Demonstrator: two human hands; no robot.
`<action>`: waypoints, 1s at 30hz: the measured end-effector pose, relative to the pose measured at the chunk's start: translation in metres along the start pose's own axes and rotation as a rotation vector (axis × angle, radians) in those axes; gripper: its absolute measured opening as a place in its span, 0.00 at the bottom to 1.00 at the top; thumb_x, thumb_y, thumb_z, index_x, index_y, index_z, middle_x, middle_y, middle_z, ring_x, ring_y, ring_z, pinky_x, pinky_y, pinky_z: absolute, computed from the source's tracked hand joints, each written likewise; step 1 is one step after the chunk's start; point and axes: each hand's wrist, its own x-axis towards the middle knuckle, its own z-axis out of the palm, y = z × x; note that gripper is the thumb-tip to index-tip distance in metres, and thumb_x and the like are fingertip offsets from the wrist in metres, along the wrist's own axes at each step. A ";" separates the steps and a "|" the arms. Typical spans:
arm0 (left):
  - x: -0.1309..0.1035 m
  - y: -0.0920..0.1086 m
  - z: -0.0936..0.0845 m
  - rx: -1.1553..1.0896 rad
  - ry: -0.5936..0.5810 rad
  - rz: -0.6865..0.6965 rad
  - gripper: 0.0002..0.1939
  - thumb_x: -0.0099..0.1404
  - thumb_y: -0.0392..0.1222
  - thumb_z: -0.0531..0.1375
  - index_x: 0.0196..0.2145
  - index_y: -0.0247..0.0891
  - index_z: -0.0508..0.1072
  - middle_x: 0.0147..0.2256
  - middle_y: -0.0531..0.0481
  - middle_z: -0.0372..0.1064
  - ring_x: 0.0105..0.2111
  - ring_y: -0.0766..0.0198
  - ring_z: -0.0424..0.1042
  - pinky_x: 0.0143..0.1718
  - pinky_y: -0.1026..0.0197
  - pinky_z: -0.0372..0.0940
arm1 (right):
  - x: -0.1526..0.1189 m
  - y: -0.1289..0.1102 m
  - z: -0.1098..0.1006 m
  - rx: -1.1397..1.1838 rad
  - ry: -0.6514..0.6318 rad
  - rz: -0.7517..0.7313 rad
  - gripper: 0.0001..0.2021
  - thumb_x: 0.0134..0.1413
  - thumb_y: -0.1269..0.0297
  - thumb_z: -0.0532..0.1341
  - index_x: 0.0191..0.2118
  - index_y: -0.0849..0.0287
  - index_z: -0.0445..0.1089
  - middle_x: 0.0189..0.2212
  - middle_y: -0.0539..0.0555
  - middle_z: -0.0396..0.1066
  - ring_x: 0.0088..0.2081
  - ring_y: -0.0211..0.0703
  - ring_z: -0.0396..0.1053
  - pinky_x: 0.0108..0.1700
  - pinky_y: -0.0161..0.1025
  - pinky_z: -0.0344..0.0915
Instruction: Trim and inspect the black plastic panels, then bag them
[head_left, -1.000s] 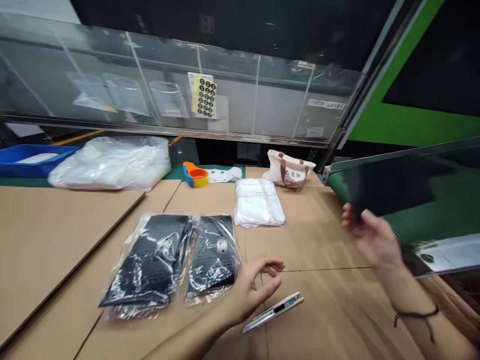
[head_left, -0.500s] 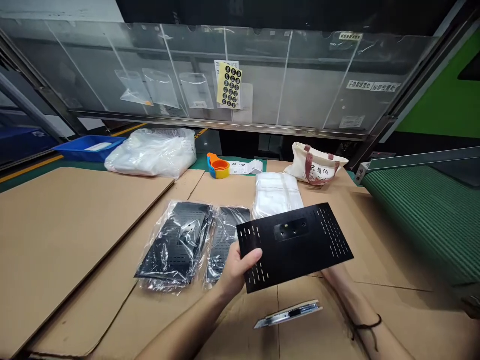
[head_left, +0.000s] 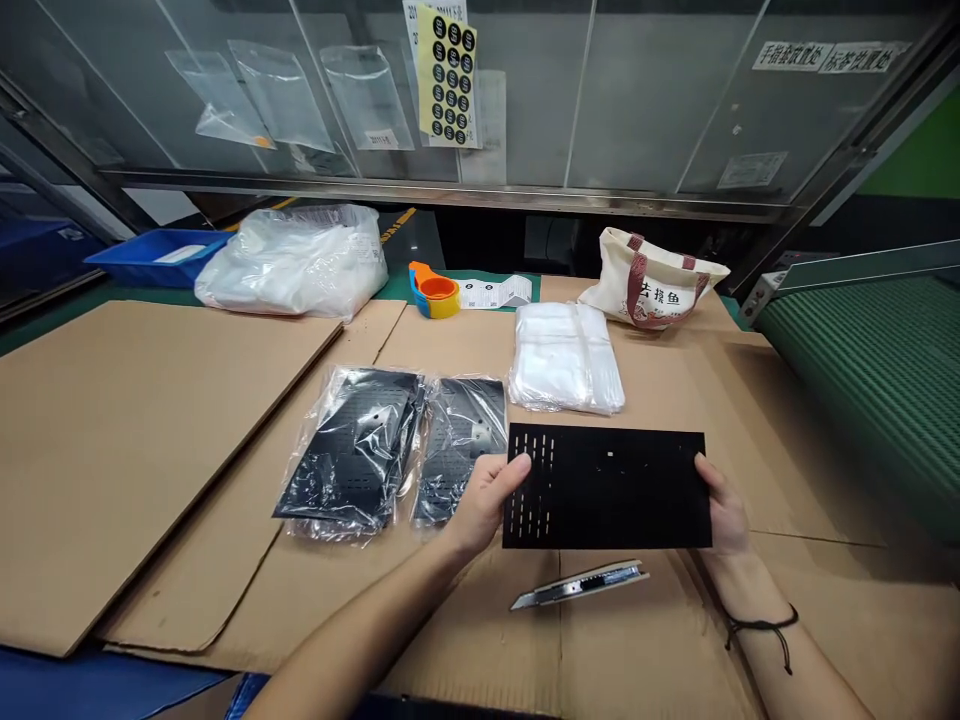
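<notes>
A flat black plate with small slots [head_left: 607,500] is held up level over the cardboard, one end in each hand. My left hand [head_left: 487,500] grips its left end, thumb on top over the slots. At the right end, my right hand [head_left: 724,505] pinches the edge with its thumb in front; its other fingers are mostly hidden behind. Just below the plate, a utility knife [head_left: 581,583] lies on the cardboard. To the left are black plates in clear bags, one bundle [head_left: 356,450] and another [head_left: 465,440] beside my left hand.
Behind the plate sits a stack of clear bags [head_left: 566,355]. Farther back are a tape dispenser [head_left: 435,292], a cloth bag [head_left: 652,280], a large plastic bundle [head_left: 296,262] and a blue tray [head_left: 154,262]. A green conveyor [head_left: 885,370] runs at right; cardboard sheets [head_left: 150,430] lie left.
The black plate has turned from tilted to level, its face now different. My right hand has come from behind it to its right edge. The camera view has tipped downward.
</notes>
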 end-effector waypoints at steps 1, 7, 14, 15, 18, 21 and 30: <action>0.001 0.001 0.000 -0.001 0.007 0.007 0.29 0.53 0.65 0.63 0.18 0.35 0.65 0.18 0.55 0.55 0.19 0.71 0.53 0.21 0.66 0.50 | 0.000 0.000 0.000 -0.003 0.013 -0.004 0.14 0.34 0.50 0.72 0.29 0.51 0.78 0.27 0.52 0.79 0.47 0.60 0.75 0.57 0.56 0.67; 0.002 0.011 0.004 0.005 0.016 0.055 0.21 0.49 0.54 0.71 0.32 0.34 0.73 0.28 0.51 0.69 0.28 0.66 0.65 0.30 0.64 0.60 | -0.002 0.001 0.001 -0.024 0.036 -0.018 0.14 0.37 0.50 0.71 0.31 0.51 0.78 0.27 0.51 0.79 0.45 0.58 0.76 0.57 0.54 0.67; 0.006 0.003 0.000 -0.146 0.089 -0.017 0.28 0.52 0.65 0.65 0.23 0.32 0.72 0.20 0.52 0.66 0.21 0.70 0.61 0.23 0.66 0.55 | -0.002 0.003 0.002 -0.020 0.002 0.007 0.14 0.38 0.50 0.70 0.31 0.53 0.79 0.27 0.54 0.79 0.48 0.61 0.75 0.58 0.56 0.65; 0.006 0.004 0.000 -0.182 0.091 -0.022 0.28 0.51 0.65 0.66 0.23 0.32 0.73 0.21 0.51 0.68 0.21 0.68 0.63 0.24 0.65 0.57 | -0.002 0.003 0.003 -0.011 0.003 0.011 0.15 0.37 0.49 0.71 0.31 0.52 0.79 0.27 0.53 0.79 0.47 0.61 0.75 0.58 0.56 0.65; 0.006 0.005 0.001 -0.283 0.066 -0.042 0.28 0.50 0.64 0.67 0.27 0.32 0.76 0.23 0.49 0.72 0.24 0.65 0.69 0.28 0.64 0.62 | -0.002 0.003 0.008 0.006 0.006 0.017 0.18 0.36 0.45 0.71 0.32 0.51 0.79 0.30 0.53 0.80 0.48 0.61 0.74 0.57 0.56 0.66; 0.007 0.004 0.001 -0.325 0.047 -0.046 0.24 0.54 0.60 0.66 0.28 0.32 0.76 0.24 0.49 0.72 0.25 0.63 0.70 0.28 0.63 0.63 | -0.002 0.003 0.011 -0.004 -0.009 0.006 0.19 0.40 0.43 0.68 0.34 0.51 0.79 0.33 0.53 0.80 0.50 0.60 0.73 0.57 0.56 0.66; 0.010 0.004 0.002 -0.331 0.009 -0.045 0.23 0.51 0.57 0.70 0.31 0.33 0.74 0.24 0.54 0.69 0.23 0.71 0.65 0.26 0.69 0.61 | 0.001 0.001 0.014 0.052 0.139 -0.100 0.17 0.39 0.44 0.69 0.33 0.49 0.79 0.32 0.50 0.80 0.49 0.58 0.74 0.56 0.55 0.67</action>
